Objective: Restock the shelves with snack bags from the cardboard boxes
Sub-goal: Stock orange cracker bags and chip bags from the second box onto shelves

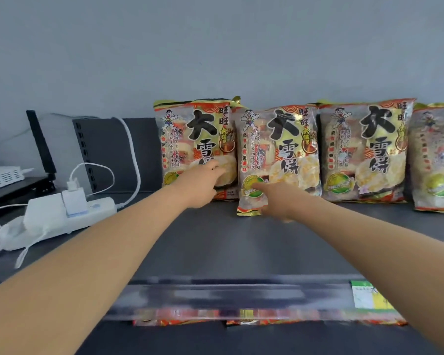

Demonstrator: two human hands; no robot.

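Dark shelf (228, 247): snack bags (364, 149) upright at back edge, tops up. My left hand (200, 185), fingers straight, presses leftmost bag (190, 134); right hand (277, 201), forefinger straight, second bag (280, 144). Power strip (62, 216) left.

— What can you see of the person?
— Two arms and two hands. The left arm (92, 252) and the right arm (369, 242) are bare all the way to the edge.
— And the hands?
— The left hand (203, 185) and the right hand (274, 201) are bare too. They look a bit blurry.
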